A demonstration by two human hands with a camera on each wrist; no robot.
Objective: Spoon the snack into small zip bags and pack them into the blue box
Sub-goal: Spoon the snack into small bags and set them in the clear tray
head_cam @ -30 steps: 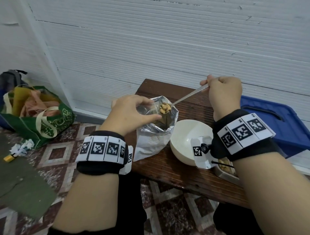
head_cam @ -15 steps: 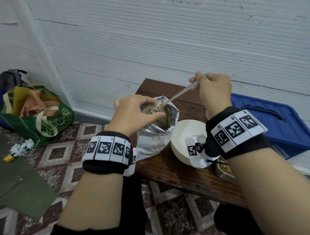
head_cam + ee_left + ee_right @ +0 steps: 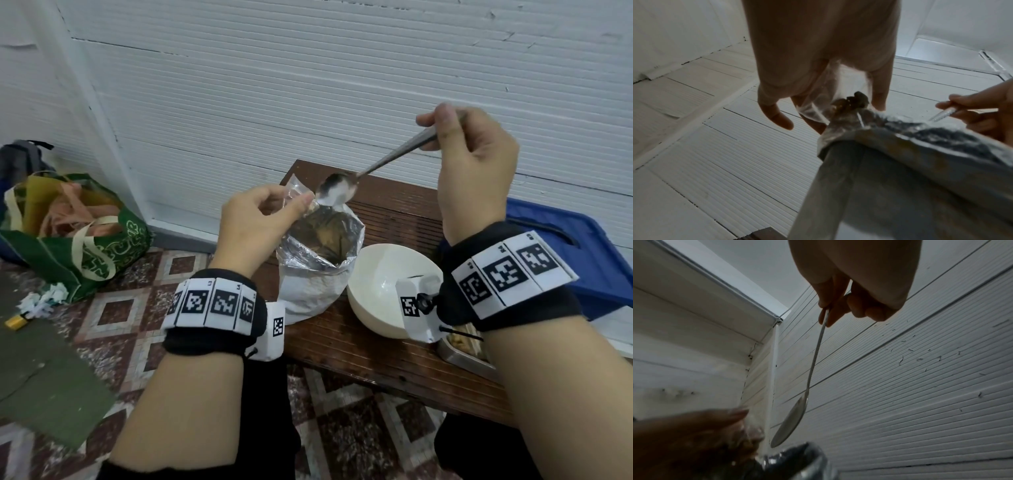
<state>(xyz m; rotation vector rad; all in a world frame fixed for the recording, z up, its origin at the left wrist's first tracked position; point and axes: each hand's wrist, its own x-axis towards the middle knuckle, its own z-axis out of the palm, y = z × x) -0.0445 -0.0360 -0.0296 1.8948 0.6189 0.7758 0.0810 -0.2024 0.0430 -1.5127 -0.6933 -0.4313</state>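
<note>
Your spoon [image 3: 334, 192] hangs empty over the foil bag [image 3: 318, 260].
Your right hand [image 3: 474, 161] pinches its handle; your left hand [image 3: 255, 222] pinches the small zip bag [image 3: 818, 104].

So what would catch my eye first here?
Probably the shiny metal spoon, empty, held by the right hand above the open silver foil pouch on the dark wooden bench. Beside it, the left hand pinches a small clear zip bag holding some snack.
</note>
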